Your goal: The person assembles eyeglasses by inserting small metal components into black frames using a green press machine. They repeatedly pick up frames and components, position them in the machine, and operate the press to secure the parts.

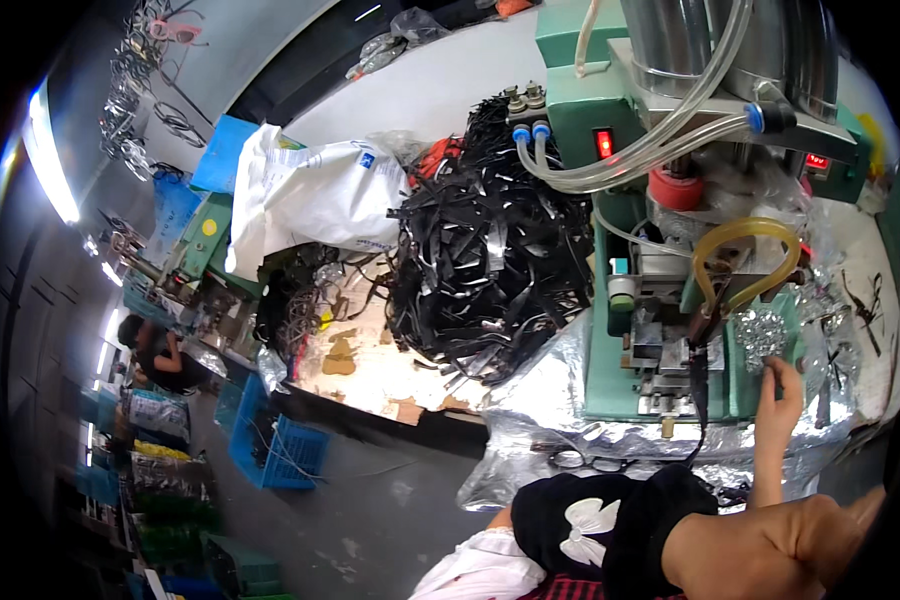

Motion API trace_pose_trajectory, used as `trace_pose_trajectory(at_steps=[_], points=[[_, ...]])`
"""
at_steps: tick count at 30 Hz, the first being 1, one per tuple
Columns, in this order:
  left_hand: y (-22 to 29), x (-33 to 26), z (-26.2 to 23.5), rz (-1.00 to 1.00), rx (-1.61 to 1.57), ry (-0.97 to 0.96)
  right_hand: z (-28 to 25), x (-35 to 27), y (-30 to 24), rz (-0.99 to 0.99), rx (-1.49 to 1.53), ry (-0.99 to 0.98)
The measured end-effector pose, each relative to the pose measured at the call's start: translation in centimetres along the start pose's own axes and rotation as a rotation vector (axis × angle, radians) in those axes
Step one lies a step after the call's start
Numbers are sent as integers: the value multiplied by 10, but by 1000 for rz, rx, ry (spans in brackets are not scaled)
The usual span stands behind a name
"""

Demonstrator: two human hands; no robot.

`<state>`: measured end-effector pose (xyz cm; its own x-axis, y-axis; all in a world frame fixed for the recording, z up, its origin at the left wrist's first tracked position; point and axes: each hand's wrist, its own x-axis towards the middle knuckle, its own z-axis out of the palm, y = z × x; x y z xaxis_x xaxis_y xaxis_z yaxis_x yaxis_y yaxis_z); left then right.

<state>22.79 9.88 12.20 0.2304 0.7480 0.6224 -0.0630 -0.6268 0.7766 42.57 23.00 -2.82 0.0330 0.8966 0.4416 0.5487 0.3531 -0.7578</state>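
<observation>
My right hand [780,385] reaches up to the front of a green machine [610,380], its fingertips at a crumpled foil-wrapped part [763,335]. Whether the fingers pinch anything is unclear. My bent right forearm [770,540] fills the lower right. My left hand is out of sight. A yellow hose loop [745,260] and a black cable [698,380] hang just left of the hand. A black eyeglass frame [590,462] lies on the foil-covered bench [540,400] below the machine.
A big heap of black plastic strips [490,260] sits left of the machine, beside a white plastic bag [310,195]. Clear hoses [650,150] run across the machine top. Blue crates [270,440] stand on the floor. Another person [160,355] works at far left.
</observation>
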Motion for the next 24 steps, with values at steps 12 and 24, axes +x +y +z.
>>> trace_pose_trajectory(at_steps=[12,24], points=[[6,0,-46,-98,-385,-17,-13,-8,-14,175,186,0],[-134,-88,-235,-789,1666,488,26,32,-150,107,658,-99]])
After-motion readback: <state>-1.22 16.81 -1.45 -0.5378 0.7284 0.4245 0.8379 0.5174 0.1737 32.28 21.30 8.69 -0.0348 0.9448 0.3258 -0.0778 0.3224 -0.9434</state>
